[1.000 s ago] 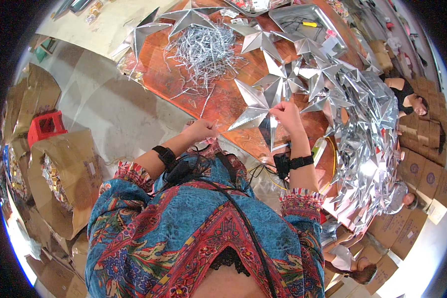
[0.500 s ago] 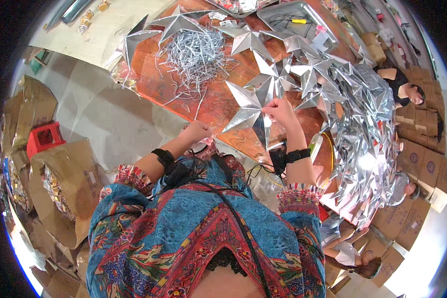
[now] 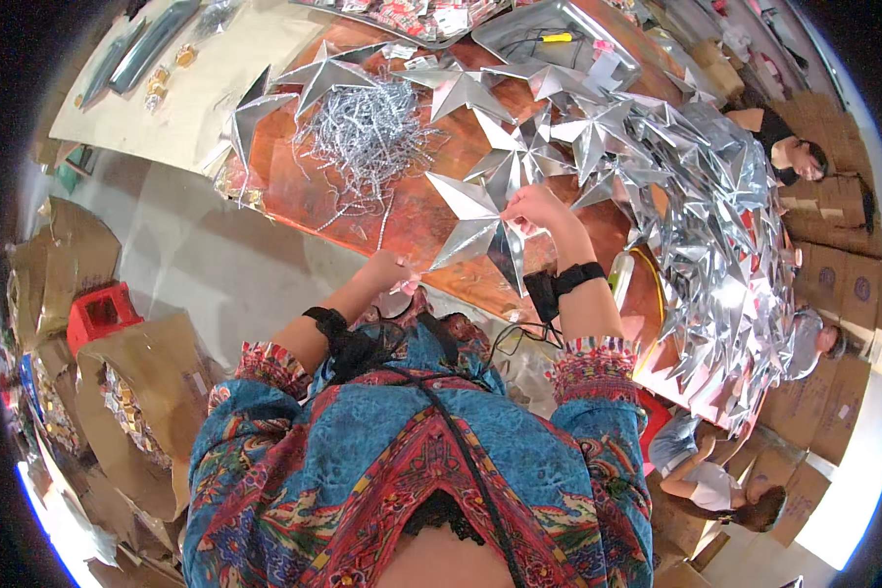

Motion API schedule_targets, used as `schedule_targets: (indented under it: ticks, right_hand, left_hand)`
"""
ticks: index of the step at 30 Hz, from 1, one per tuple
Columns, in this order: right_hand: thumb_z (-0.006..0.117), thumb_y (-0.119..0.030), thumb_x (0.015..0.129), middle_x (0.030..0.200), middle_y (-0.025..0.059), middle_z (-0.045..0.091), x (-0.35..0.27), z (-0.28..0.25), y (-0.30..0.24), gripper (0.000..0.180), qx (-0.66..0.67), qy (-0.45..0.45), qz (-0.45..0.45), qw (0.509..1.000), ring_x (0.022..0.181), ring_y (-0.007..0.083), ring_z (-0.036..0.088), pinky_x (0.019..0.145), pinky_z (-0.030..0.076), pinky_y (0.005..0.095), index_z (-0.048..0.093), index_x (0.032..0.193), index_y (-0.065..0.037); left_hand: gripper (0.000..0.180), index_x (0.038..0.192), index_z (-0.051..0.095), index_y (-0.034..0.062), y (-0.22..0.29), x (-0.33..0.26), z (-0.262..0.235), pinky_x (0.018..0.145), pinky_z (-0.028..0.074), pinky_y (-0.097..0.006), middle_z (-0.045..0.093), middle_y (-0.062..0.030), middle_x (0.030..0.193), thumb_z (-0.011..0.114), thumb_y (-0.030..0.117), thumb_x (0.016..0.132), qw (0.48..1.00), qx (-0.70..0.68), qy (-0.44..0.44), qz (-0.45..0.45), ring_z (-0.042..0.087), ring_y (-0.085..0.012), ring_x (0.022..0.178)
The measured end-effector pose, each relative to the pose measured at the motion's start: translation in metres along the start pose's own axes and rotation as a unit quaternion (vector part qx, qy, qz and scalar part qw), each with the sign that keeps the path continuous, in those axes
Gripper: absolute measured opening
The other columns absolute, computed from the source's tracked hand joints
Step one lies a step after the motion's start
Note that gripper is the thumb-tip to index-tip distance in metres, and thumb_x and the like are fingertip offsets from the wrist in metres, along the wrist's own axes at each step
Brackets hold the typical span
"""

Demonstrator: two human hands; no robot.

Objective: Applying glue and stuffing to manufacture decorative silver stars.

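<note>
Silver foil star [image 3: 480, 230]: I've lifted it higher off the bench [image 3: 412, 211]; right hand [image 3: 534, 208] pinches its top, left hand [image 3: 387, 269] closed near its lower point.

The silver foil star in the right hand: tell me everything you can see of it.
The silver foil star is a faceted, shiny, mirror-like shape with sharp points and raised ridges between light and dark faces. It is held above the near edge of the orange-brown table. The right hand pinches it at its upper right side. The left hand is lower left, apart from it.
</note>
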State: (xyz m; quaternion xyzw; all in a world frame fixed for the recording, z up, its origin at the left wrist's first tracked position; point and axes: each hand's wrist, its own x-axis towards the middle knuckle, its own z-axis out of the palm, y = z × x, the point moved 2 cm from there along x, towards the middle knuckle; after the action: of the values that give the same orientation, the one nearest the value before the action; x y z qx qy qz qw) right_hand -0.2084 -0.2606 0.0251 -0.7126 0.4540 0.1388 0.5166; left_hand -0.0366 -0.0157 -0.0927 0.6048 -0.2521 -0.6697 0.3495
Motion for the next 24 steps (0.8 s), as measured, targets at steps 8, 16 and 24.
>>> schedule_targets:
  ticks: [8, 16, 24]
  right_hand:
    - [0.072, -0.015, 0.072, 0.062, 0.0049, 0.059, -0.002, -0.002, 0.005, 0.017, 0.03, -0.019, -0.028, 0.999, 0.048, 0.0129, 0.057, 0.044, 0.047, 0.0252, 0.062, 0.072, -0.001]
    - [0.072, -0.015, 0.071, 0.062, 0.0051, 0.06, -0.001, -0.003, 0.005, 0.017, 0.027, -0.005, -0.032, 0.999, 0.05, 0.0128, 0.058, 0.045, 0.047, 0.025, 0.062, 0.073, -0.001]
    - [0.072, -0.012, 0.07, 0.063, 0.0055, 0.06, -0.004, -0.006, -0.001, 0.014, 0.031, -0.015, 0.007, 0.999, 0.052, 0.0146, 0.057, 0.048, 0.046, 0.0287, 0.063, 0.074, -0.003]
  left_hand:
    - [0.018, 0.074, 0.067, -0.0018, 0.03, -0.02, 0.008, 0.053, 0.047, -0.026, 0.066, -0.0079, 0.069, 0.067, 0.017, 0.076, 0.993, 0.098, 0.038, -0.045, 0.064, -0.0142, 0.062]
    - [0.018, 0.077, 0.067, -0.0022, 0.021, -0.014, 0.004, 0.048, 0.043, -0.023, 0.066, -0.0092, 0.07, 0.068, 0.016, 0.074, 0.997, 0.081, 0.019, 0.0, 0.061, -0.0125, 0.057]
    - [0.029, 0.088, 0.067, -0.0013, 0.018, -0.013, 0.001, 0.057, 0.045, -0.022, 0.067, -0.0061, 0.074, 0.066, 0.026, 0.077, 0.991, 0.129, 0.02, -0.031, 0.06, -0.0097, 0.064]
